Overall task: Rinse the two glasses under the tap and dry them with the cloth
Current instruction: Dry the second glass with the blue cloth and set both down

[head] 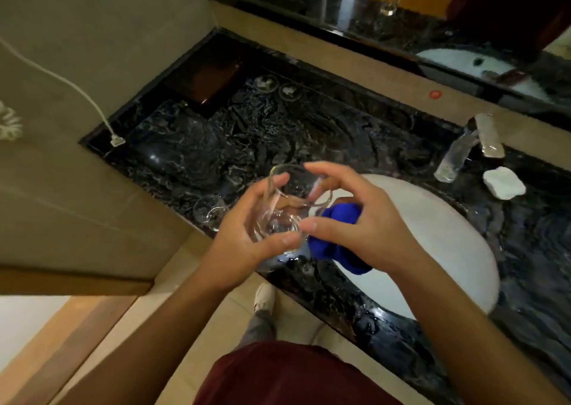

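Above the front edge of the dark marble worktop, just left of the white basin, a clear glass is held tilted, its rim toward the back wall and its thick base toward the person. The left hand grips its lower part, fingers curled round the far side and thumb across the base. The right hand holds a bunched blue cloth in its palm while its thumb and forefinger reach to the glass; motion blur makes it unclear whether they touch it. Much of the cloth is hidden under that hand. A second glass stands on the worktop near the front edge, partly hidden behind the left hand and hard to make out against the stone. By the back edge stand the chrome tap and a white soap, to the basin's right. Toward the back left corner lie a dark tray and two round coasters.
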### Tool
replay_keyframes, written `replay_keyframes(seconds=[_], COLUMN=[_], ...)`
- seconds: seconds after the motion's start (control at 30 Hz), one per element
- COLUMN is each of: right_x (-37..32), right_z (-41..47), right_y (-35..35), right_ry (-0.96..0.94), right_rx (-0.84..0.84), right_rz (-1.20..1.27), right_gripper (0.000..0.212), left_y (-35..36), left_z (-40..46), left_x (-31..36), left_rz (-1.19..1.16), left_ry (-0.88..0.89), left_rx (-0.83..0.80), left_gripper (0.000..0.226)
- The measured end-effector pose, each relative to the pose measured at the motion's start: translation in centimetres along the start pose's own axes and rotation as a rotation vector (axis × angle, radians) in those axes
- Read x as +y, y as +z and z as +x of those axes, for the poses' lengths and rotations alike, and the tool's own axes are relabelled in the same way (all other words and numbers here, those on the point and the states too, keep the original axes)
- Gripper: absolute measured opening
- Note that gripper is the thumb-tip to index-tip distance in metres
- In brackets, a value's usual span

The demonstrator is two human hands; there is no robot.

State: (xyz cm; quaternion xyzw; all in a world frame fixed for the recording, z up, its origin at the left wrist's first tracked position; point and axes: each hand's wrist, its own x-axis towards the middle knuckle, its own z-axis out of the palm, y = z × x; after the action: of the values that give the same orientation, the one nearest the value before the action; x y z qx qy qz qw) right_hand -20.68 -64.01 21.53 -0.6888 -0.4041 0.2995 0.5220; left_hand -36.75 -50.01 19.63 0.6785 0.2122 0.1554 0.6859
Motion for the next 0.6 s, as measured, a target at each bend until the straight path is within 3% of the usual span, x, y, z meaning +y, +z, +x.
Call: replay_keyframes(seconds=[0.17,0.3,0.47,0.6], right_x=[0.5,0.6,1.2,0.9], right_z=[1.3,3.7,8.6,14.2], right_y=[2.6,4.6,7.5,10.1], right_ry=[0.123,0.160,0.123,0.050], right_rx=[-0.193,-0.208,-0.260,-0.251], right_rz=[0.060,0.036,-0.093,-0.179], right_gripper=[0.080,0.072,0.074,0.079], left_y=[-2.6,-6.2,-13.0,-18.1], left_z=[-2.0,-1.5,1.9,6.1], left_x=[-1.6,-2.2,-1.3,-1.7], left_rz=[0.048,0.133,0.502,0.538], left_ry=[-0.045,-0.055,-0.061,-0.027], left_rx=[0.042,0.019,-0.070,-0.093], left_gripper=[0.086,0.085,0.069,0.079])
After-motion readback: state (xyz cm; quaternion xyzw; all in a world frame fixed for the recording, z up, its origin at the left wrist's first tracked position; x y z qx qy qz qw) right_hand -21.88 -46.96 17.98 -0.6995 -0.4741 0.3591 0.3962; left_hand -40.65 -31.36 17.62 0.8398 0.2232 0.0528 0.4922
